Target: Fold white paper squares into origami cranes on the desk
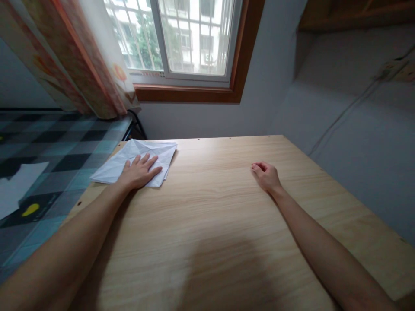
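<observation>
My left hand (140, 171) lies flat, fingers spread, on a stack of creased white paper sheets (167, 152). The stack sits at the far left corner of the wooden table (207, 203), with its edges slightly out of line. Across the table, to the right of the middle, my right hand (266, 174) rests on the bare wood. Its fingers are curled closed with the thumb against them. No object shows in that hand.
A bed or table with a checked cover (73, 162) adjoins the left side, with loose white paper (22, 183) on it. A patterned curtain (94, 56) hangs beside the window (194, 39). A cable (340, 114) runs down the right wall beneath a wooden shelf (356, 19).
</observation>
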The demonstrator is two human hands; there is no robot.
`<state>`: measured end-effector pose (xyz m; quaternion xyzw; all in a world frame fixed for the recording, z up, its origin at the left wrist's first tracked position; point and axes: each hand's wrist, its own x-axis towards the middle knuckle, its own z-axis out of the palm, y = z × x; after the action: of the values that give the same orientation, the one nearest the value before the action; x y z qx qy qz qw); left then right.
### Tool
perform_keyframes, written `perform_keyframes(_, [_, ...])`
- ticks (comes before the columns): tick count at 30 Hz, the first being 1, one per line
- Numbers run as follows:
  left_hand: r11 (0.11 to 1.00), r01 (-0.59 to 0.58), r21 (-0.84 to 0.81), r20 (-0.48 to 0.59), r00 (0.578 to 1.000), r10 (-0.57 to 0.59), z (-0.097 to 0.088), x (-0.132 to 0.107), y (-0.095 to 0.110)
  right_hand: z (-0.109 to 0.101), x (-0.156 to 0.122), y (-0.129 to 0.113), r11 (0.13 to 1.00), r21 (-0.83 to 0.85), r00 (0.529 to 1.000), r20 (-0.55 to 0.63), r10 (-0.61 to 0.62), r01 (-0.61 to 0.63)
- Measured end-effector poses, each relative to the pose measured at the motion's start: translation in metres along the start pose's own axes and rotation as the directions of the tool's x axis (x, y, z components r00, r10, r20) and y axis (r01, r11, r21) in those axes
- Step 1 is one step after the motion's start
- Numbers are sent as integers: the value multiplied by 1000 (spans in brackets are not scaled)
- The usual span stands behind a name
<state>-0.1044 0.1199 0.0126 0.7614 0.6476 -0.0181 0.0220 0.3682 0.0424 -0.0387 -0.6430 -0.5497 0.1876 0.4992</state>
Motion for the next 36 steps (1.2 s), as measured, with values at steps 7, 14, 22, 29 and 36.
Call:
perform_keyframes(7, [979, -179, -98, -247, 957, 150, -7, -4, -13, -2, 0, -5, 1000, 13, 1000, 2, 9, -9])
perform_keyframes(14, [757, -121, -643, -588, 711, -385, -11, -28, 16, 1, 2, -4, 987, 151, 997, -58, 58, -49])
perform_keyframes(22, [634, -351, -689, -664, 657, -358, -51, -76, 74, -1, 5, -30, 901, 415, 933, -358, 34, 126])
perform_keyframes(29, [651, -746, -139, -553, 604, 574, -29, -124, 108, 2, -46, -94, 827, -8, 784, 323, -531, 563])
perform_keyframes(36, [703, -704, -99, 106, 695, 711, 7, -135, 114, 7, -85, -79, 629, -113, 383, 869, -313, 769])
